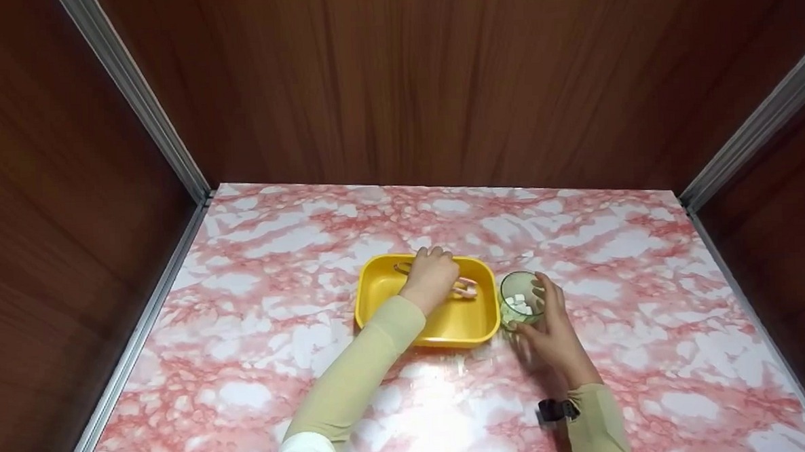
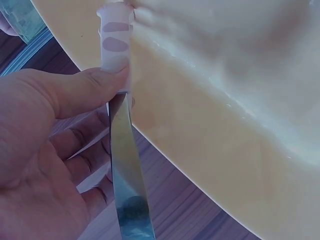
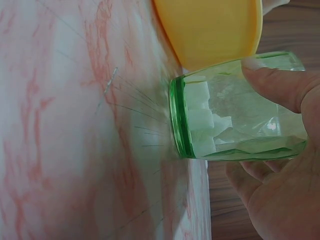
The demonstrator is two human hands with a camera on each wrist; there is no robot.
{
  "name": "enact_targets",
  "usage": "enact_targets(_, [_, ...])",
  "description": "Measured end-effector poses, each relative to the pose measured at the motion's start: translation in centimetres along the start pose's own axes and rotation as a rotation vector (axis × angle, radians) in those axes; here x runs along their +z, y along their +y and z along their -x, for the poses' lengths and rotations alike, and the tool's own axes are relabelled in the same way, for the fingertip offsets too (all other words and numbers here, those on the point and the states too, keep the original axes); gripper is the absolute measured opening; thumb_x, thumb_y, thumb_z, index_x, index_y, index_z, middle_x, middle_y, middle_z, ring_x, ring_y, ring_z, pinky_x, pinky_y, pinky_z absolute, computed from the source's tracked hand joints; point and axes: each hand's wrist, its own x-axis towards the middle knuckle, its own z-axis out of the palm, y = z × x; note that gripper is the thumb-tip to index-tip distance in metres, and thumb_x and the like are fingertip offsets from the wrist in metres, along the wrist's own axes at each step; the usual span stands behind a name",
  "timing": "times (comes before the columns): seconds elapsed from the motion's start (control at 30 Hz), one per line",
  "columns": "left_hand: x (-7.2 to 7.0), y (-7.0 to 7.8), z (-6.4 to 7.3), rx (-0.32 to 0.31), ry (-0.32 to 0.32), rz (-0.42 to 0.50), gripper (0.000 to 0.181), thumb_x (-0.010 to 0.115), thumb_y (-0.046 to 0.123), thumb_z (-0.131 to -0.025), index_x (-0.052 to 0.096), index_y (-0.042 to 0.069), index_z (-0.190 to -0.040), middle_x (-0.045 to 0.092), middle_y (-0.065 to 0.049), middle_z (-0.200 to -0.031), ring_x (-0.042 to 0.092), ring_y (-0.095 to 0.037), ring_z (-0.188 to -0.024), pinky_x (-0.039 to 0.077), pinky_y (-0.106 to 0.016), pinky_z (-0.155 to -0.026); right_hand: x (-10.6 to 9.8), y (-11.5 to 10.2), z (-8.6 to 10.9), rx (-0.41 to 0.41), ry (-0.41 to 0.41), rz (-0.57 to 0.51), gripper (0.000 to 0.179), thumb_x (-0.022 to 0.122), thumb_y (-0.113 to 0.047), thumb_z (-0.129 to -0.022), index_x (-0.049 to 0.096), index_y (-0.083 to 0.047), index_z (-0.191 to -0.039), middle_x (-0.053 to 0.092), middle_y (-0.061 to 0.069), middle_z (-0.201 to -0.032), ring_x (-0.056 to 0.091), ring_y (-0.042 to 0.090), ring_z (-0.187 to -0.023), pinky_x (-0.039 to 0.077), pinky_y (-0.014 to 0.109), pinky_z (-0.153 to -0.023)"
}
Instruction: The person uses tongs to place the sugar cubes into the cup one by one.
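Observation:
My left hand [image 1: 432,279] is over a yellow plastic basin [image 1: 458,327] and pinches a pair of metal tongs [image 2: 127,165] with pink-and-white tips. In the left wrist view the thumb presses on the tip end, beside the basin's pale wall. The bent end of the tongs shows left of the hand in the head view. Just right of the basin stands a clear green glass [image 3: 245,107], upright. My right hand [image 1: 555,331] grips it around the side, thumb in front and fingers behind. Several white cubes [image 3: 200,120] lie at the glass's bottom.
The tabletop [image 1: 257,327] has a red-and-white marbled pattern. A brown wood-look panel [image 1: 396,83] rises behind it, with side panels edged by metal rails [image 1: 146,101]. A dark band [image 1: 556,410] sits on the right wrist.

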Motion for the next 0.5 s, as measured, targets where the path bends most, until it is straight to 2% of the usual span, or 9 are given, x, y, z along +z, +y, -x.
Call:
enact_targets(0.2, [0.1, 0.07, -0.07, 0.001, 0.011, -0.001, 0.018, 0.059, 0.013, -0.091, 0.075, 0.021, -0.095, 0.066, 0.0, -0.104, 0.054, -0.019, -0.101, 0.04, -0.04, -0.092, 0.0, -0.14, -0.02, 0.024, -0.005, -0.009, 0.096, 0.072, -0.002, -0.082, 0.013, -0.034, -0.151, 0.023, 0.011, -0.148, 0.029, 0.043, -0.134, 0.031, 0.053, -0.104])
enact_targets(0.5, [0.35, 0.1, -0.17, 0.001, 0.029, -0.008, 0.018, 0.06, 0.013, -0.091, 0.075, 0.022, -0.094, 0.066, 0.0, -0.101, 0.055, -0.018, -0.099, 0.04, -0.04, -0.092, 0.06, 0.01, -0.02, 0.02, -0.001, -0.015, 0.097, 0.072, 0.0, -0.081, 0.014, -0.033, -0.151, 0.023, 0.012, -0.147, 0.029, 0.043, -0.133, 0.03, 0.054, -0.105])
